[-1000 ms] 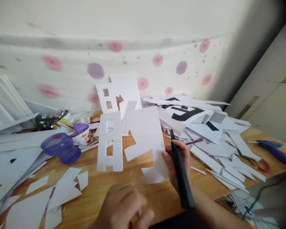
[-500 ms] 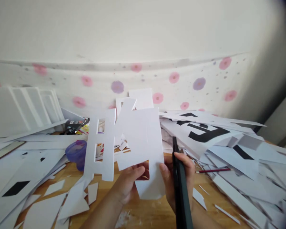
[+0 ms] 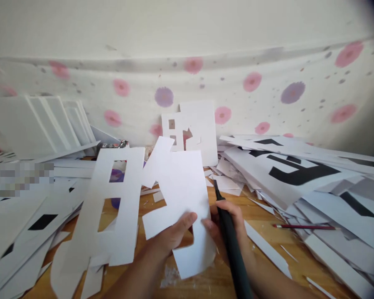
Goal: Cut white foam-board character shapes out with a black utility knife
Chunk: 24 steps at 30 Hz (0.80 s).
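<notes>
My left hand (image 3: 176, 232) grips a white cut-out board (image 3: 187, 178) by its lower part, thumb on the front face. To its left is a white part with two window-like holes (image 3: 127, 224), close to or touching it; whether they are joined I cannot tell. In my right hand (image 3: 233, 224) is a black pen-shaped tool (image 3: 229, 236) with a narrow tip pointing up and away. The right thumb rests by the board's right edge. The tool's tip is just beyond that edge, apparently apart from it. Fingers behind the board are hidden.
Behind stands another white board with cut-out openings (image 3: 202, 112). Paper sheets with black shapes (image 3: 302, 170) and a dark red pencil (image 3: 305, 227) lie right. White panels (image 3: 43, 124) lean at the left. Scraps litter the wooden table (image 3: 264, 236); a purple container (image 3: 116, 176) shows through a hole.
The held board sits lower and slightly left, and the windowed part looks larger and nearer. The standing board behind shows more. The black tool now leans further left at its tip; the view has shifted.
</notes>
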Motion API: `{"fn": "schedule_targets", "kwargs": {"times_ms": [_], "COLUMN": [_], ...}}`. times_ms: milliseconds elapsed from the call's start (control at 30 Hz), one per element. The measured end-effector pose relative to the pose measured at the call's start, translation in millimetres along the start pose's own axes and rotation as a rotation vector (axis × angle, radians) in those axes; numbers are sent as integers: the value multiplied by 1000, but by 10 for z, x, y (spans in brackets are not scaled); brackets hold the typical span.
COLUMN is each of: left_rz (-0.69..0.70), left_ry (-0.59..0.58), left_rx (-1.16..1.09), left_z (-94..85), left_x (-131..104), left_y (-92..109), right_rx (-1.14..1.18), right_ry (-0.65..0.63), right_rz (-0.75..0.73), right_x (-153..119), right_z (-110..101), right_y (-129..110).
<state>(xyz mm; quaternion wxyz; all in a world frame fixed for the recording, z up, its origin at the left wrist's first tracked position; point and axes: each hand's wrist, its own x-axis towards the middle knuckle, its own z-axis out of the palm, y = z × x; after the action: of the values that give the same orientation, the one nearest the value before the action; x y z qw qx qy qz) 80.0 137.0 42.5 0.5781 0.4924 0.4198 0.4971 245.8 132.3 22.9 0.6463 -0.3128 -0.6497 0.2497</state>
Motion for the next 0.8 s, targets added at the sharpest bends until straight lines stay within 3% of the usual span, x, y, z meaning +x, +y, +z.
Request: {"fn": "schedule_targets", "kwargs": {"times_ms": [167,300,400,500,633,800], "left_rz": [15,97,125,103,122,74], "left_ry": [339,362,310,228,185,224], "left_rx": [188,181,122,91,92,43], "left_z": [17,46,36,12,39,81], "left_x": [-68,-56,-6,16,5,-2], "left_y": [30,65,-6,-80,-78,-104], "right_rx": [62,47,300,522,509,536], "right_ry": [-234,-537,-660,-514,-256,-292], "right_rz": [32,187,383,496,559,530], "right_x": [80,230,288,270,239,283], "right_z": [-298,-530,-574,-507,-398,-406], "right_y": [200,189,163,174,178,59]}}
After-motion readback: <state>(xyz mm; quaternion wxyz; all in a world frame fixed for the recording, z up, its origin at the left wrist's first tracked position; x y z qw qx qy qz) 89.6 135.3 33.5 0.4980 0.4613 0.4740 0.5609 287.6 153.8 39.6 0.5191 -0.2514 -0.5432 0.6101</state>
